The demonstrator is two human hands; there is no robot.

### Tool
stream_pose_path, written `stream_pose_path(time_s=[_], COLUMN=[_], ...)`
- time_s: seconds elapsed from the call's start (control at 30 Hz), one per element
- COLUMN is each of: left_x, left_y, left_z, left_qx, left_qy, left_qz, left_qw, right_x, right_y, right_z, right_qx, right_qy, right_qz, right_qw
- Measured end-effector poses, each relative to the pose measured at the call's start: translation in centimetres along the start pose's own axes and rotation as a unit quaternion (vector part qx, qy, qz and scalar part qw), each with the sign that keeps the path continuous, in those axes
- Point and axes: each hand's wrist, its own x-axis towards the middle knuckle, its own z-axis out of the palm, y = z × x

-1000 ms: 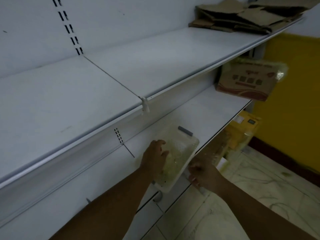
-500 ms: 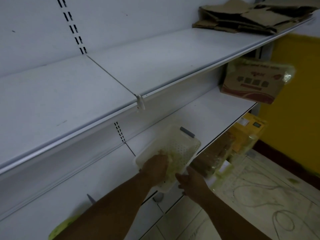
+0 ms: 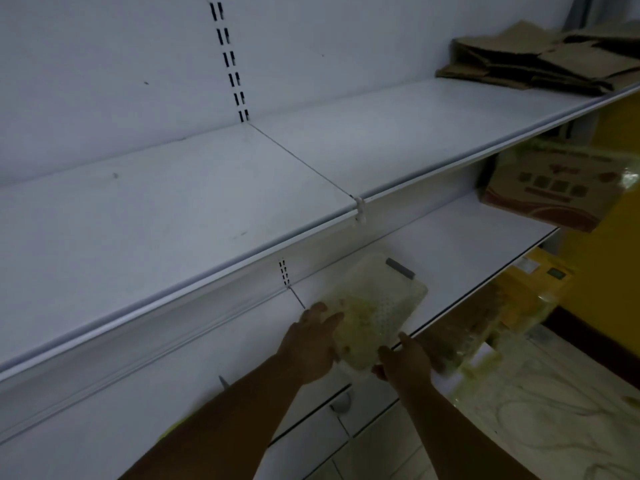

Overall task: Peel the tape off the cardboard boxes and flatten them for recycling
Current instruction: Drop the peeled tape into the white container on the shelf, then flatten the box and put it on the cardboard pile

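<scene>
A white perforated plastic basket (image 3: 381,306) sits on the lower shelf and holds crumpled yellowish tape (image 3: 356,317). My left hand (image 3: 310,344) lies against the basket's near left side, its fingers fairly straight along the rim. At the basket's near end, my right hand (image 3: 405,358) holds the rim, thumb up and fingers tucked under. Flattened brown cardboard (image 3: 540,60) is stacked at the far right of the upper shelf. A printed cardboard box (image 3: 550,188) stands on the lower shelf at the right.
The white upper shelf (image 3: 242,188) juts out over the lower shelf (image 3: 467,251). Yellow packages (image 3: 526,292) and clear plastic lie below the shelf edge at the right, above a marbled floor (image 3: 554,410). A yellow wall (image 3: 609,271) stands far right.
My left hand has come out of the basket and now lies at its left side. My right hand has closed in on the basket's near end. The view has shifted slightly.
</scene>
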Motion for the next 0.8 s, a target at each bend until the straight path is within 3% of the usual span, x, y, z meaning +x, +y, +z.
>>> stream_pose_path(time_s=[0.1, 0.27, 0.43, 0.57, 0.67, 0.8], left_x=[-0.9, -0.9, -2.6, -4.2, -5.0, -6.0], left_y=[-0.7, -0.5, 0.6, 1.2, 1.7, 4.5], left_z=[0.0, -0.5, -2.1, -4.9, -6.9, -8.9], left_qx=[-0.024, -0.016, 0.071, 0.128, 0.172, 0.171], left_qy=[0.001, 0.098, 0.084, 0.054, 0.029, 0.018], left_qz=[-0.009, 0.025, 0.034, 0.028, 0.050, 0.099], left_qw=[1.000, 0.995, 0.993, 0.990, 0.983, 0.980], right_x=[0.4, 1.3, 1.0, -1.4, -3.0, -6.1], right_y=[0.1, 0.3, -1.4, -2.7, -1.9, -3.0], right_z=[0.2, 0.3, 0.6, 0.5, -1.4, -5.5], right_qx=[0.003, -0.007, 0.032, -0.188, -0.384, -0.510], right_qy=[-0.002, -0.006, -0.091, -0.134, -0.111, -0.037], right_qz=[0.004, 0.012, 0.048, -0.040, -0.103, -0.163], right_qw=[1.000, 1.000, 0.994, 0.972, 0.911, 0.843])
